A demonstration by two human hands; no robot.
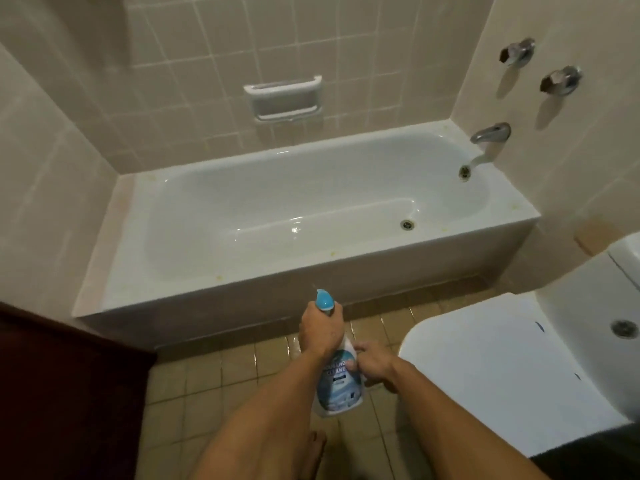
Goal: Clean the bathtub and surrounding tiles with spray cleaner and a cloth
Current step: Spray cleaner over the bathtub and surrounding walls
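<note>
Spray bottle [337, 372] being held upright over floor tiles [214, 379], just in front of bathtub [311, 209], blue nozzle [324, 300] pointing toward tub.

Left hand [320, 329] wrapping around neck at trigger; right hand [372, 367] gripping bottle body.

Likely readying to spray: steadying base, aiming at yellowish spots along tub rim [221, 277].

Cloth not showing. Wall tiles [194, 39] behind tub, toilet [485, 368] at right.

open tub basin [277, 209] ahead, toilet [491, 368] right, dark door [62, 393] left

Glossy white bathtub [207, 289], shiny metal spout [490, 133], matt tiles [207, 46].
</note>
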